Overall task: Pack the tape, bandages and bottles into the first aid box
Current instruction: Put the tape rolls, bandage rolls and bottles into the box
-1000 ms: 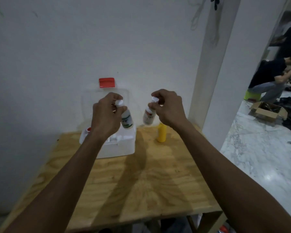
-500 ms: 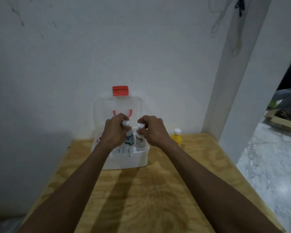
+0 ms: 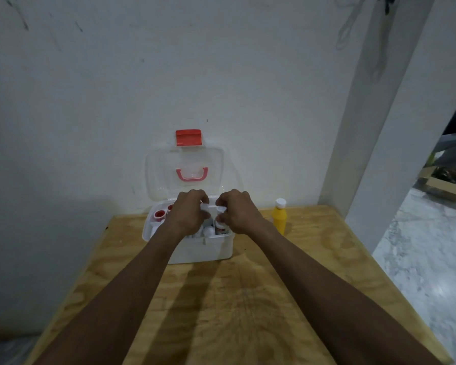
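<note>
A white first aid box [image 3: 203, 250] stands open at the back of the wooden table, its clear lid [image 3: 158, 177] with a red latch leaning on the wall. My left hand [image 3: 188, 213] grips the white cap of a small bottle that sits low inside the box, mostly hidden by my fingers. My right hand [image 3: 234, 212] holds the cap of a white bottle with a red label [image 3: 220, 229], upright inside the box. Red-capped items [image 3: 159, 214] lie in the box's left part. A yellow bottle [image 3: 279, 217] stands on the table to the right of the box.
The wooden table [image 3: 248, 299] meets a white wall behind and a white pillar [image 3: 366, 154] at the back right. A marble floor [image 3: 427, 259] lies to the right, with a cardboard box [image 3: 442, 184] and a seated person beyond.
Both hands carried the two small bottles forward and down from above the table into the open box. The view moved closer to the box.
</note>
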Motion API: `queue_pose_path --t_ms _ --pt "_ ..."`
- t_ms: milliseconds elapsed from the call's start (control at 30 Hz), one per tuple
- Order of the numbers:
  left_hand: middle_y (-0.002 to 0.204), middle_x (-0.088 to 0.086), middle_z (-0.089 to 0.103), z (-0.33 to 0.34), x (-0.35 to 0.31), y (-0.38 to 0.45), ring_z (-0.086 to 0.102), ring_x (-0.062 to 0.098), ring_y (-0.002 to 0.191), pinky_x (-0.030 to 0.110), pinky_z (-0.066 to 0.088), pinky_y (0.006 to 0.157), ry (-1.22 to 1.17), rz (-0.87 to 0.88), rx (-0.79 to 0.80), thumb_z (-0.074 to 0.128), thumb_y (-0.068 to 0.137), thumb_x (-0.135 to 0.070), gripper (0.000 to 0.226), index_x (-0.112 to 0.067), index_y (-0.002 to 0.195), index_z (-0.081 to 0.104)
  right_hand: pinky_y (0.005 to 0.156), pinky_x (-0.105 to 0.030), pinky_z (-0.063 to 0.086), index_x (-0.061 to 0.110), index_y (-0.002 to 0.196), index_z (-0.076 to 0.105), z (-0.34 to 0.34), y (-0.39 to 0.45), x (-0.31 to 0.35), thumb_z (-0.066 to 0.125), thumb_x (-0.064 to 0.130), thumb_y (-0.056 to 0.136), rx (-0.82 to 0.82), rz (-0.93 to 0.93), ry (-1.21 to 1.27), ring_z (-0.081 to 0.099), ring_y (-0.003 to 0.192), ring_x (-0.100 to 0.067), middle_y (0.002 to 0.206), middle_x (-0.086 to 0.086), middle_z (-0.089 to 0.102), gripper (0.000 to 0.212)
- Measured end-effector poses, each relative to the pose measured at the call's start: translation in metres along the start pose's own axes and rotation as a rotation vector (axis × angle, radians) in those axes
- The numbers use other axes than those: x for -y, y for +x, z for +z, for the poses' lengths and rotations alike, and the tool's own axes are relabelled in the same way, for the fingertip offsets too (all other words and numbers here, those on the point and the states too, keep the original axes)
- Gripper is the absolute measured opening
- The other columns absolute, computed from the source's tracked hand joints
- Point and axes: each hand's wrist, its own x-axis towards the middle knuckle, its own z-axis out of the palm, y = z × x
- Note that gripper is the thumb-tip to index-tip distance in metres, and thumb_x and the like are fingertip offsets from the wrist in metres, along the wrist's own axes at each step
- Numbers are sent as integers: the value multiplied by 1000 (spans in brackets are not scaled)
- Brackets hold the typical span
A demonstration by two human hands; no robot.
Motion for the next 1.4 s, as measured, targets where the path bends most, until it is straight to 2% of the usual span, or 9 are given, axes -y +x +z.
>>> queue_pose_path --t_ms 500,667,767,900,967,1100,1200,1300,1400 --pt "129 11 64 -6 5 -16 60 28 114 43 50 99 -36 17 -43 72 85 -12 43 -10 127 61 99 -35 46 8 132 57 -4 -2 -2 69 3 85 -11 -12 -39 54 119 -32 129 -14 59 48" --pt "126 10 66 -14 16 -37 63 27 112 41 50 98 -51 85 -216 68 89 -28 42 -11 127 61 96 -32 45 3 124 62 -23 -7 -7 57 -7 80 -199 -12 15 60 111 -32 120 -17 65 45" --pt "126 12 65 -13 34 -47 65 28 107 38 51 92 -26 62 -307 60 93 -34 41 -8 124 62 95 -39 49 3 123 62 -34 -10 -18 58 -6 81 -305 73 -28 58 114 -35 120 -20 64 44" --pt "123 14 64 -7 54 -49 58 32 115 46 50 95 134 6 -219 37 94 -49 52 -12 122 61 89 -43 53 3 117 62 -42 -19 -38 54 -3 82 -264 246 -212 56 113 -37 117 -17 63 36" --pt "131 14 62 -2 58 -51 54 33 123 48 45 102 193 12 -190 33 95 -47 54 -12 126 60 84 -38 52 1 109 63 -39 -23 -47 52 -5 81 -208 292 -225 58 110 -37 112 -17 63 30" --pt "145 8 52 3 58 -51 45 29 135 54 34 111 282 18 -156 31 101 -43 49 -15 134 54 85 -36 50 -1 112 62 -34 -24 -59 49 -11 81 -181 312 -211 58 109 -33 114 -17 63 35" --pt "150 4 46 5 59 -51 39 26 141 52 25 116 299 1 -140 27 102 -44 51 -17 137 52 73 -34 48 -1 101 62 -34 -23 -59 46 -17 81 -194 311 -184 60 102 -36 101 -20 61 30" --pt "151 1 46 8 61 -52 38 24 142 51 23 118 319 -2 -150 22 102 -45 53 -20 137 53 84 -36 49 -5 115 61 -41 -17 -51 51 -12 86 -211 273 -168 58 108 -35 116 -22 61 31" --pt "150 0 48 9 62 -52 40 22 141 51 25 118 323 -2 -163 16 101 -45 57 -20 134 55 91 -36 47 -2 118 63 -59 -3 -30 54 -6 87 -271 165 -172 56 115 -37 122 -21 62 33"
